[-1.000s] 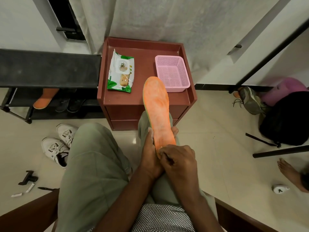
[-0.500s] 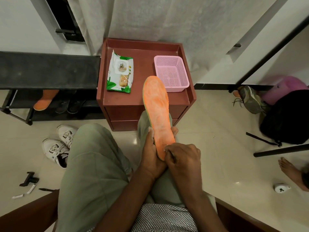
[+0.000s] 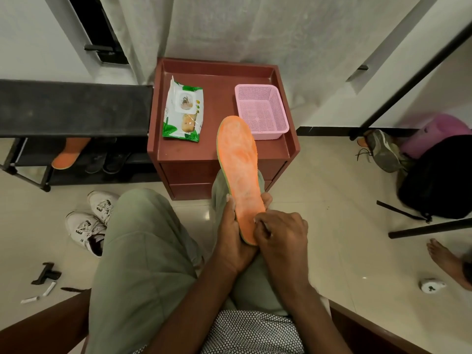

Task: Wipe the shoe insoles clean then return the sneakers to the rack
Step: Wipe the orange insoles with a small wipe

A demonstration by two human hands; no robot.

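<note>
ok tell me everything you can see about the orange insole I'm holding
The orange insole is a long, flat, foam-looking piece with a thin green edge along its left side. Its top face shows pale, whitish worn patches. It points away from you, toe end raised over the front of the red cabinet, heel end nearest you above your right knee. Your left hand grips it from below, fingers wrapped round both edges, while your right hand touches the heel end with curled fingers.
</note>
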